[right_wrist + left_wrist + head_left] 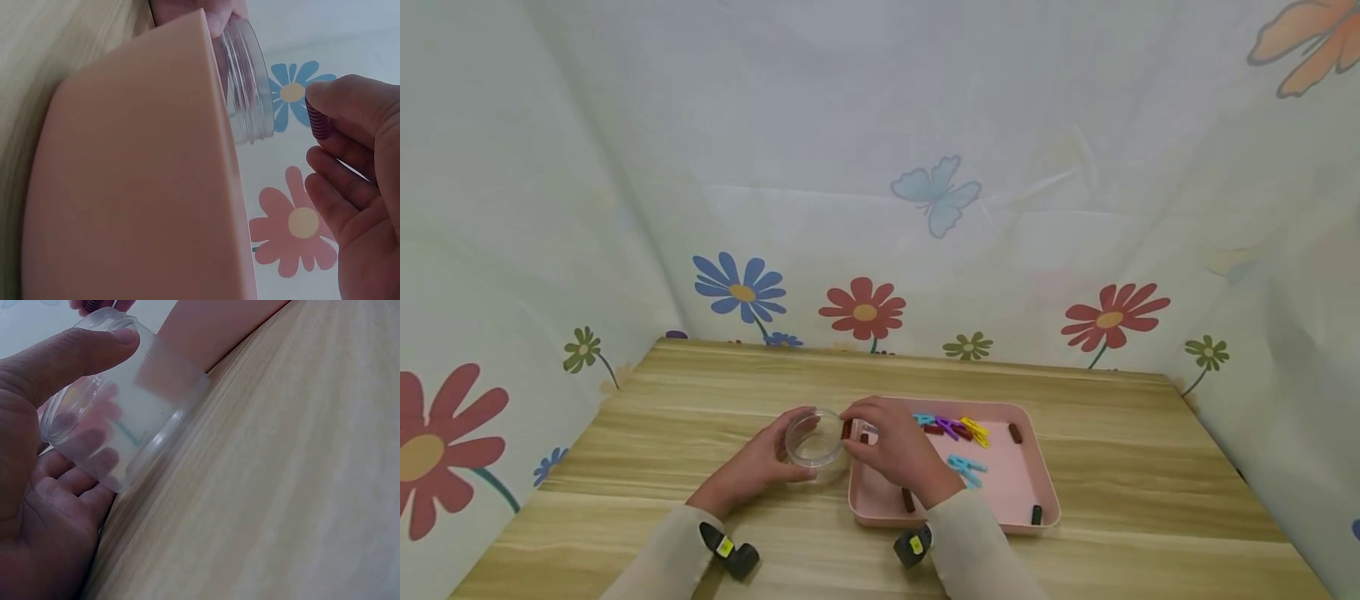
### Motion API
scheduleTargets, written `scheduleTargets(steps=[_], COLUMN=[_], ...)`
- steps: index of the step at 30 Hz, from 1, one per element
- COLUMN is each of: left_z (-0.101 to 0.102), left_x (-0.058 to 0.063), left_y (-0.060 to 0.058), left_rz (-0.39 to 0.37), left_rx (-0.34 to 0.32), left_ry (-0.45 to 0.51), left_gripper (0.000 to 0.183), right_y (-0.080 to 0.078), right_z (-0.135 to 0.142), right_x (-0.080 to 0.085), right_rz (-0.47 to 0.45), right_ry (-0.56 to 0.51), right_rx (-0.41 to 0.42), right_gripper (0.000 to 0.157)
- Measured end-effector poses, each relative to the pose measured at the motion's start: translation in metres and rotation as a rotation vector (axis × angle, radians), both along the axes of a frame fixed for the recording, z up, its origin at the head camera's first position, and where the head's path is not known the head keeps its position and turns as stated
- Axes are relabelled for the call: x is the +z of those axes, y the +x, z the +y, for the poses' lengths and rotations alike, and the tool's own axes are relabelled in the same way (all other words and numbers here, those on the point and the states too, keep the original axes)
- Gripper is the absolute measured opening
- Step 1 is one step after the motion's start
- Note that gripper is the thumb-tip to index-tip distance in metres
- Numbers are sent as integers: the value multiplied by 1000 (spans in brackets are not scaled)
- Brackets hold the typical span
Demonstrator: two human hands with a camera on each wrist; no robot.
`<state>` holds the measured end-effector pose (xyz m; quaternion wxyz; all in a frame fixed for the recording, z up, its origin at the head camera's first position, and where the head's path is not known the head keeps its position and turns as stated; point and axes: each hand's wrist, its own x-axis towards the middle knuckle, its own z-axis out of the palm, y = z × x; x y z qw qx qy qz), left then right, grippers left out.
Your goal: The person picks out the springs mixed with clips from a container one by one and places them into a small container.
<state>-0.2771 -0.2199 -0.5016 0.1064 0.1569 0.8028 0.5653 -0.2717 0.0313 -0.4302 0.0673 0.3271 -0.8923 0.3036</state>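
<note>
My left hand (752, 467) grips a clear plastic jar (153, 419), thumb on one side and fingers round the other. The jar has no lid on it and stands or hovers just left of the pink tray; which of the two cannot be told. Between thumb and finger of my right hand (898, 450) is a small dark red ribbed cylinder (319, 122), held a short way from the jar's mouth. That hand is over the tray's left side, its other fingers loosely bent in the right wrist view.
Inside the pink tray (1015, 487) lie light blue (966, 467), purple (947, 427) and yellow clothespins (975, 431). Several small brown cylinders (1016, 433) and a dark one (1037, 515) are spread there too. The wooden table (1120, 467) meets flower-printed curtains (1000, 275).
</note>
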Motion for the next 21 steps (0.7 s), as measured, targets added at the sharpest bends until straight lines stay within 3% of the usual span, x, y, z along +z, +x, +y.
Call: scheduleTargets(steps=[21], left_z=[1], left_x=[1], left_y=[0], left_rz=[-16], left_rx=[2], left_ry=[-20], left_gripper=[90], right_y=[0], right_z=[-11], right_x=[-4], right_rz=[8], right_ry=[16], right_rx=[21], right_gripper=[33])
